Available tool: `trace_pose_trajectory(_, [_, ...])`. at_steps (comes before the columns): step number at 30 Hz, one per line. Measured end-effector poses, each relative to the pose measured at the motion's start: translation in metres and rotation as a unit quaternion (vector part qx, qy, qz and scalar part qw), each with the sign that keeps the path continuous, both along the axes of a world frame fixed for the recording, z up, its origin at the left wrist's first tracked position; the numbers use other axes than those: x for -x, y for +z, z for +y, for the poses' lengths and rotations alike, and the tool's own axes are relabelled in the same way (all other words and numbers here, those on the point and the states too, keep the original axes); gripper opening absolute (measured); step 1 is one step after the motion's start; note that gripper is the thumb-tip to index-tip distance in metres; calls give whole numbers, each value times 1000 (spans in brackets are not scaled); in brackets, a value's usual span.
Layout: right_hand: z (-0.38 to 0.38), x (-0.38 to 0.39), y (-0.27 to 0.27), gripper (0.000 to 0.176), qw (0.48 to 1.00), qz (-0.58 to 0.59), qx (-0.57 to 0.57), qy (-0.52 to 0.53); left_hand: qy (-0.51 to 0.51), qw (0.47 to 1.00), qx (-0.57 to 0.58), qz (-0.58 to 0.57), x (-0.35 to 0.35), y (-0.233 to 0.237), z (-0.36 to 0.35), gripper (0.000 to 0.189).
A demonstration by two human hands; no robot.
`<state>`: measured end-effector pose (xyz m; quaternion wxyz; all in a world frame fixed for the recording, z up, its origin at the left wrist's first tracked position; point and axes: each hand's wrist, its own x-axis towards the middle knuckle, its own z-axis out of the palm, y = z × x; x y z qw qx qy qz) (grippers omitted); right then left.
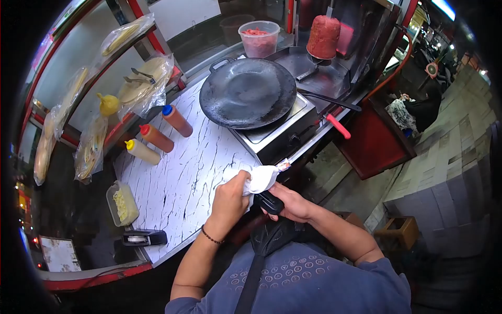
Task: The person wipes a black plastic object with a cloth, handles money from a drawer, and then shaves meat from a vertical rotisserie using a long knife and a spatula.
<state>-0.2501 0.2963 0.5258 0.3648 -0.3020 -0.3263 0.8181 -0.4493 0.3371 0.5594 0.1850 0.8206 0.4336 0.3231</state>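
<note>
My left hand [228, 201], with a beaded bracelet on its wrist, is closed around a crumpled white paper or cloth bundle [263, 178]. A small coloured, printed-looking tip pokes out at the bundle's far end. Just below it my right hand [294, 204] curls its fingers around a black rounded object [269, 202]; its exact kind is partly hidden, and it touches or lies close under the bundle. Both hands are over the front edge of the white marbled counter [193, 172], in front of my body.
A dark griddle pan [248, 93] sits on a gas stove [285, 138], with a red-handled tool [337, 126] beside it. Behind are a meat spit [323, 37] and a tub [259, 41]. Sauce bottles [157, 137], a food container [123, 204] and a tape dispenser [144, 238] stand left.
</note>
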Motion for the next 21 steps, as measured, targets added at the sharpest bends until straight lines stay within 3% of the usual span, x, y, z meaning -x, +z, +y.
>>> trace_pose_trajectory(6, [-2,7,2,39,999,8,31,7,-2,1000,27,15,5,-6,-1,28])
trace_pose_trajectory(12, [4,17,-7,40,999,-1,35,-34,63,998,-2,21,-1,-15,-3,27])
trace_pose_trajectory(15, [7,25,3,42,994,18,45,-101,124,985,-40,-112,9,-8,-12,26])
trace_pose_trajectory(21, [11,39,5,45,993,-40,-3,-108,183,967,-126,-127,46,-1,-12,27])
